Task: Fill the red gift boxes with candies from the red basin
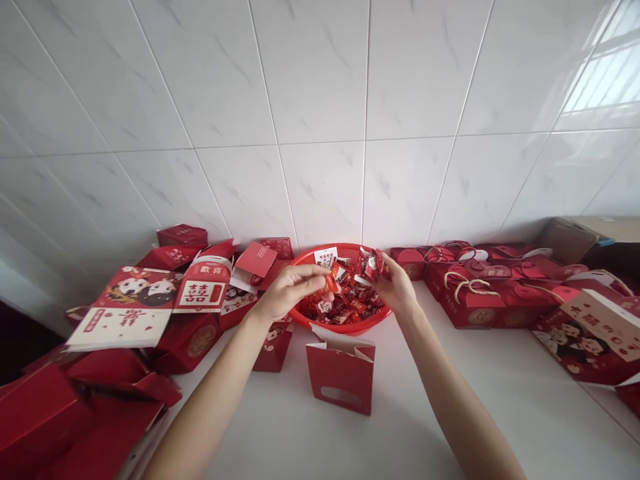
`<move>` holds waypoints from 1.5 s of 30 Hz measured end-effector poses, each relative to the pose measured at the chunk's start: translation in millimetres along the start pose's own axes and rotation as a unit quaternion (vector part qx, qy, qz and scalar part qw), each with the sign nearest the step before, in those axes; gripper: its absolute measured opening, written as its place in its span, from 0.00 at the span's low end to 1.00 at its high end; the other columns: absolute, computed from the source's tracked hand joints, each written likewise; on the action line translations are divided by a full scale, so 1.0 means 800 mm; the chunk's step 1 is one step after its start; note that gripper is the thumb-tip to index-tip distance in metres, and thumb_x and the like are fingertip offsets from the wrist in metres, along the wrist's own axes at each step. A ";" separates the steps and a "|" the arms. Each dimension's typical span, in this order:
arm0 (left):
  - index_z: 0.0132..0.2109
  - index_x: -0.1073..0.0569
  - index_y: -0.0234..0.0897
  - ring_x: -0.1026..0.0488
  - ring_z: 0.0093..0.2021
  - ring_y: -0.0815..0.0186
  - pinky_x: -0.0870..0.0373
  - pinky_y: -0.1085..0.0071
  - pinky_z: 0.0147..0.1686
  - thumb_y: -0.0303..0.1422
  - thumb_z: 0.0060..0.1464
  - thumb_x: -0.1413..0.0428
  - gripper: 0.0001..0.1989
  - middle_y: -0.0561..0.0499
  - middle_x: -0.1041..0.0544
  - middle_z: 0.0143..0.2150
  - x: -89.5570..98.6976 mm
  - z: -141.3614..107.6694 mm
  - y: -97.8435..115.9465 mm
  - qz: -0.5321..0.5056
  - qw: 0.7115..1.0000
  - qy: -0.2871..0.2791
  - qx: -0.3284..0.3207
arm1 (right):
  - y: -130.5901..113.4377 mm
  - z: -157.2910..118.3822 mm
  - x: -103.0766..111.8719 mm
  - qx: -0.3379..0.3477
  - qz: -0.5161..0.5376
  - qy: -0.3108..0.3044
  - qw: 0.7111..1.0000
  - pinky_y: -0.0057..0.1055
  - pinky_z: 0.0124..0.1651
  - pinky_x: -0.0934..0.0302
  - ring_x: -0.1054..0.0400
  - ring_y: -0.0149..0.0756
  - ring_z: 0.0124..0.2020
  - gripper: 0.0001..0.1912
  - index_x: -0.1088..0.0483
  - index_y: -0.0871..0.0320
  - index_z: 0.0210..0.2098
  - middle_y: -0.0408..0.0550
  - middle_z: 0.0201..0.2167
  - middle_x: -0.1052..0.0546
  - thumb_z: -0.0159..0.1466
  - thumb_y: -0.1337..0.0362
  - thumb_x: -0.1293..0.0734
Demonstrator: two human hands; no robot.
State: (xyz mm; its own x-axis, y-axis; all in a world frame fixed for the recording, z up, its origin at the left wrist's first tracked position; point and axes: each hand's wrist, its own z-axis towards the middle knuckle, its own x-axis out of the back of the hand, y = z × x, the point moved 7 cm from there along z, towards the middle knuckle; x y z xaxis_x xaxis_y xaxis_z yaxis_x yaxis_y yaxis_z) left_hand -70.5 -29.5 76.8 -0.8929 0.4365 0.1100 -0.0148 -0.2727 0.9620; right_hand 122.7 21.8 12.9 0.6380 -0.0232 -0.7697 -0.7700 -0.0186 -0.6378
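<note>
My left hand [295, 287] is closed in a pinch on an orange-red wrapped candy [331, 283], held above a red plastic basket [345, 328]. Several dark red wrapped candies [371, 264] are in my right hand [397, 283], whose fingers curl round them at the basket's right side. More wrapped candies [340, 309] fill the basket, which stands against the wall. Nearer to me, between my forearms, a red paper gift box [341, 377] stands upright with its top open and a cut-out in its front. What is inside it is hidden.
Red gift boxes [200, 293] are heaped on the left, some tilted. Behind my left wrist stands a small red box [273, 348]. On the right are rows of boxes with rope handles [473, 300] and a cardboard box [600, 230]. A tiled wall [325, 187] rises behind.
</note>
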 end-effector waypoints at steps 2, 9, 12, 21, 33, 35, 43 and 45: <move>0.39 0.19 0.35 0.19 0.35 0.60 0.22 0.64 0.40 0.42 0.51 0.33 0.14 0.46 0.16 0.35 -0.013 -0.026 0.016 0.065 0.997 -0.035 -0.004 | -0.014 -0.010 -0.011 0.017 -0.002 -0.018 1.000 0.31 0.41 0.26 0.24 0.36 0.36 0.03 0.24 0.55 0.31 0.42 0.31 0.19 0.57 0.64 0.26; 0.39 0.20 0.39 0.21 0.44 0.62 0.25 0.69 0.46 0.34 0.56 0.36 0.05 0.48 0.17 0.42 -0.054 -0.066 0.036 0.291 0.952 -0.056 -0.081 | -0.056 -0.052 -0.034 0.076 -0.027 -0.026 0.996 0.26 0.37 0.28 0.25 0.33 0.36 0.03 0.24 0.54 0.31 0.41 0.31 0.20 0.59 0.64 0.26; 0.44 0.20 0.41 0.22 0.45 0.63 0.25 0.70 0.45 0.33 0.59 0.39 0.07 0.46 0.21 0.51 -0.060 -0.068 0.028 0.331 0.936 -0.062 -0.100 | -0.067 -0.066 -0.039 0.101 -0.040 -0.036 0.993 0.25 0.35 0.30 0.26 0.32 0.35 0.05 0.25 0.54 0.29 0.40 0.30 0.22 0.58 0.63 0.26; 0.39 0.17 0.43 0.25 0.52 0.58 0.26 0.65 0.51 0.39 0.61 0.42 0.09 0.45 0.25 0.58 -0.042 -0.069 0.017 0.371 0.924 0.000 -0.092 | -0.073 -0.081 -0.045 0.116 -0.081 -0.062 0.988 0.25 0.37 0.31 0.27 0.32 0.37 0.04 0.24 0.54 0.31 0.40 0.33 0.22 0.58 0.62 0.26; 0.42 0.16 0.40 0.22 0.51 0.54 0.26 0.62 0.52 0.42 0.57 0.39 0.13 0.46 0.16 0.46 -0.034 -0.046 -0.031 0.231 0.972 0.033 0.017 | -0.075 -0.097 -0.057 0.161 -0.161 -0.087 0.970 0.26 0.35 0.33 0.29 0.32 0.32 0.07 0.27 0.53 0.29 0.41 0.29 0.26 0.60 0.60 0.27; 0.43 0.16 0.41 0.23 0.54 0.53 0.27 0.61 0.54 0.42 0.56 0.38 0.13 0.46 0.16 0.48 -0.033 -0.048 -0.034 0.225 0.974 0.028 0.029 | -0.075 -0.097 -0.057 0.167 -0.168 -0.089 0.967 0.25 0.34 0.34 0.29 0.32 0.32 0.07 0.27 0.53 0.30 0.40 0.29 0.25 0.59 0.59 0.26; 0.52 0.20 0.45 0.26 0.60 0.53 0.27 0.61 0.56 0.41 0.51 0.34 0.21 0.49 0.21 0.58 -0.040 -0.062 -0.037 0.201 0.976 -0.051 0.071 | -0.074 -0.103 -0.068 0.178 -0.205 -0.119 0.955 0.26 0.35 0.36 0.29 0.33 0.35 0.09 0.26 0.54 0.30 0.40 0.28 0.25 0.59 0.56 0.27; 0.53 0.20 0.45 0.26 0.60 0.53 0.27 0.62 0.56 0.41 0.50 0.33 0.22 0.49 0.21 0.58 -0.041 -0.062 -0.034 0.201 0.975 -0.050 0.079 | -0.072 -0.102 -0.068 0.180 -0.218 -0.121 0.952 0.26 0.35 0.36 0.30 0.33 0.34 0.10 0.26 0.54 0.31 0.41 0.29 0.25 0.59 0.54 0.27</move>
State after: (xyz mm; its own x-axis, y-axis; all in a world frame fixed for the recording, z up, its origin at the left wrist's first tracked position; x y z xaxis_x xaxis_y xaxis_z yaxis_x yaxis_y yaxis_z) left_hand -62.8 -79.0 34.8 -0.7640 0.4053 0.5020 0.4034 -0.3071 0.8619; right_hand 132.2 -57.5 93.7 0.9116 0.1406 -0.3863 -0.4102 0.3705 -0.8334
